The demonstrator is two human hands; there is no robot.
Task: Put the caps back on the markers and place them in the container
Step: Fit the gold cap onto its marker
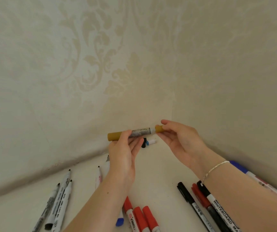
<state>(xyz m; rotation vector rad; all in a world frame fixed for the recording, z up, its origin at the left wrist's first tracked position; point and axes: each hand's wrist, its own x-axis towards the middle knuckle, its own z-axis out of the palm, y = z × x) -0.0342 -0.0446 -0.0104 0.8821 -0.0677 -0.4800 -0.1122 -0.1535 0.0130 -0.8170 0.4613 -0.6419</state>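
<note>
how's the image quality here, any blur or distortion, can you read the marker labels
Head view: soft, even light, no glare; faint shadows under the hands. Wide-angle bending curves the table edge and wall seam. The gold marker in the left hand is slightly soft, its label unreadable; the right hand holds the gold cap. "WHITEBOARD" reads clearly on the black marker.

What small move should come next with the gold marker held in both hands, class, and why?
Probably push the gold cap fully onto the gold marker. The right hand holds the cap at the marker's white tip, not yet seated, while the left hand grips the barrel level.
</note>
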